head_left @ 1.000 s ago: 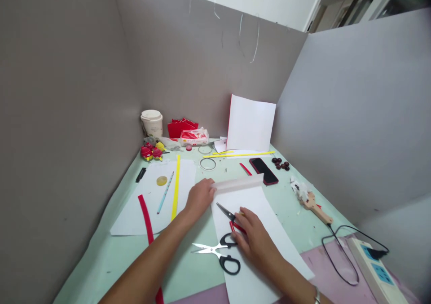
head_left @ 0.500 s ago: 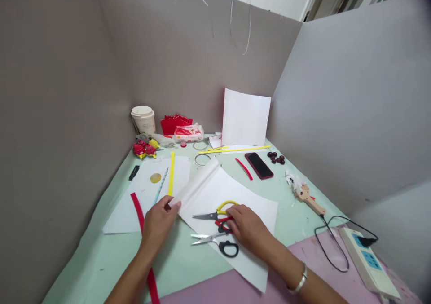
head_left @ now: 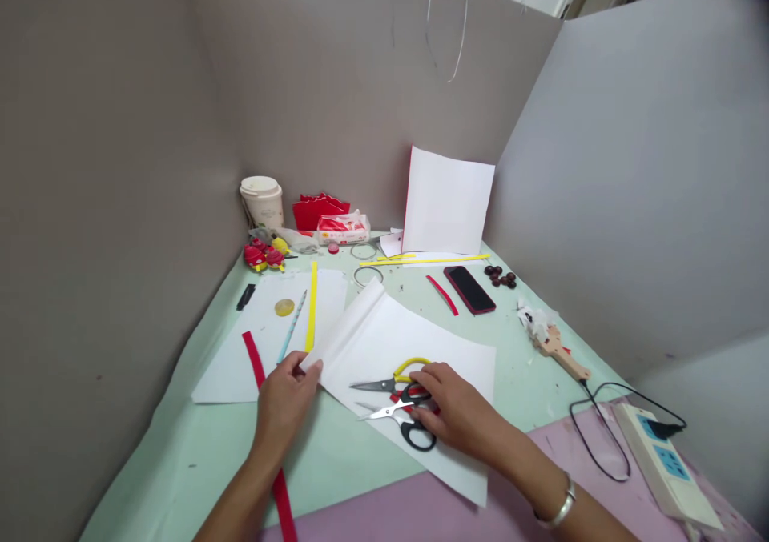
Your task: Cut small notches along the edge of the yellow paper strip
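My left hand (head_left: 288,398) pinches the lower left corner of a white paper sheet (head_left: 441,338), whose left edge is folded over in a strip. Over the sheet, my right hand (head_left: 453,402) has its fingers on the upper loop of the black-handled scissors (head_left: 417,436); their blades are apart and point left. Just behind them lie scissors with yellow and red handles (head_left: 377,385), partly covered by the right fingers. A red strip (head_left: 282,498) passes beneath my left wrist.
Another white sheet (head_left: 222,374) at left bears a pencil (head_left: 294,326), a yellow strip (head_left: 311,310) and a tape roll (head_left: 284,307). At right are a phone (head_left: 469,290), brown beads (head_left: 500,276), a glue gun (head_left: 558,350) and a power strip (head_left: 666,466). A cup (head_left: 263,203) stands behind.
My right fingers have moved onto the black-handled scissors, which have turned and shifted right, their blades wider apart. The left hand keeps its hold on the paper. The view has shifted slightly.
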Motion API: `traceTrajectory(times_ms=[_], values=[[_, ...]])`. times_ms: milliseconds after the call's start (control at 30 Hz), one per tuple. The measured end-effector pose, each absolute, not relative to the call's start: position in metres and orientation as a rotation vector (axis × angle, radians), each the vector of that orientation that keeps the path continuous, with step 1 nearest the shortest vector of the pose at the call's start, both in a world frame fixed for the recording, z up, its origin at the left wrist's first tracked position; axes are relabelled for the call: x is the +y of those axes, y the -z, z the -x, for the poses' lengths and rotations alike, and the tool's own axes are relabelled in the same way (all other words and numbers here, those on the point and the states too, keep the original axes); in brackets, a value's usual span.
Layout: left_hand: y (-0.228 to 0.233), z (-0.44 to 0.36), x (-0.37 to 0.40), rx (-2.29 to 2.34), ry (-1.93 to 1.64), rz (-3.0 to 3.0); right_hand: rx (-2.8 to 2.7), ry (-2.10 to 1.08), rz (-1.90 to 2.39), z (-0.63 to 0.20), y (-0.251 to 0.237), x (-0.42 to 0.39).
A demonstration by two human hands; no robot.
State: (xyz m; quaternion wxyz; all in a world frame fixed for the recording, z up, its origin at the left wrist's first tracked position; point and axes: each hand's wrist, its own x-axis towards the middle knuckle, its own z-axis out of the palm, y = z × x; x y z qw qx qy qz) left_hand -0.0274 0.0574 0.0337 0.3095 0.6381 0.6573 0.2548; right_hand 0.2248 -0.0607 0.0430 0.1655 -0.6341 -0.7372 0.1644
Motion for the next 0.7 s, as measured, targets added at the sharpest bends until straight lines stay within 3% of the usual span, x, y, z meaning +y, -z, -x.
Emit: traceTrajectory(times_ms=[700], values=[[-0.044,0.029,0.055,1.722,-0.584,-1.785,-2.116,-0.497,2.088,-0.227,-0.044,-0.046]])
